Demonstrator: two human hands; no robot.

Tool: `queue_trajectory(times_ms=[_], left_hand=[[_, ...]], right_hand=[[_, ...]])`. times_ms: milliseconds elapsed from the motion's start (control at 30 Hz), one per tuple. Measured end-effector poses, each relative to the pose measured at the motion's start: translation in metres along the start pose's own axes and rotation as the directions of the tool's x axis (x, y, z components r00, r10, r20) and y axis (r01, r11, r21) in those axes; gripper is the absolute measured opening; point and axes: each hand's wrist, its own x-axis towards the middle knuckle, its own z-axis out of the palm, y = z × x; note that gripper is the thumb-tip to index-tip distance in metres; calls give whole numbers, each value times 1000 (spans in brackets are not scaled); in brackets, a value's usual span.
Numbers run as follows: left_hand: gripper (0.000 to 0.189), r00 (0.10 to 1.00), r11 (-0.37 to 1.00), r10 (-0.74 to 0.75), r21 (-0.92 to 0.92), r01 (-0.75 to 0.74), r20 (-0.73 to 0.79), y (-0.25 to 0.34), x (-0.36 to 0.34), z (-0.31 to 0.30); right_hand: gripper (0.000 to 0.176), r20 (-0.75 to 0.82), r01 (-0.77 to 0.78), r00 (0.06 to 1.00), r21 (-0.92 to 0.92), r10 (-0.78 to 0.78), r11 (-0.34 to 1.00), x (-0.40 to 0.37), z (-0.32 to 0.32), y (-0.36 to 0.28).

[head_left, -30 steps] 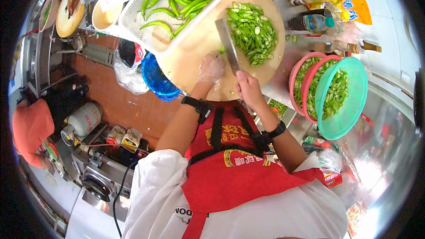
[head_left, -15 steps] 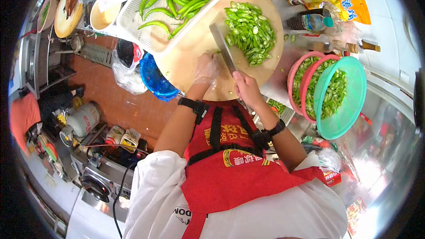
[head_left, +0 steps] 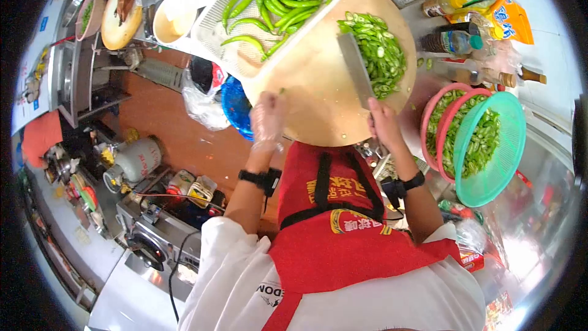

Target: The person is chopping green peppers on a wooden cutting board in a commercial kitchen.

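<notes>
My right hand (head_left: 383,124) grips the handle of a cleaver (head_left: 357,75). Its blade rests on the round wooden cutting board (head_left: 318,104), against the left side of a pile of sliced green peppers (head_left: 378,52). My left hand (head_left: 268,119), in a thin clear glove, is at the board's left edge. It pinches a small green pepper stem (head_left: 282,92) at its fingertips. A white slotted basket (head_left: 236,55) with several whole green peppers (head_left: 272,0) lies across the far left of the board.
Nested pink and teal colanders (head_left: 490,178) full of pepper slices stand at the right. Bottles (head_left: 456,41) and yellow packets (head_left: 511,15) line the back right. Below the counter on the left are a blue bag (head_left: 233,107), a gas cylinder (head_left: 131,160) and a stove (head_left: 153,245).
The cleaver has slid right across the board to the sliced pile. My left hand has left the blade and moved to the board's left edge with the stem.
</notes>
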Motion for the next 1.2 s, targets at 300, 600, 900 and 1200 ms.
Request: queue_trajectory(times_ms=[300, 600, 900, 1200], left_hand=[[40, 974, 745, 226, 638, -197, 37, 60, 106, -57], [35, 960, 874, 280, 407, -267, 28, 72, 88, -49], [20, 861, 836, 389, 267, -479, 327, 17, -4, 49], [20, 898, 892, 300, 239, -384, 322, 40, -12, 33]], right_hand=[[46, -40, 67, 997, -107, -71, 992, -3, 8, -4], [43, -28, 57, 998, -132, -61, 990, -4, 3, -6], [48, 29, 71, 997, -253, -66, 965, -4, 12, -5], [44, 48, 80, 996, -190, -72, 978, -7, 26, -14]])
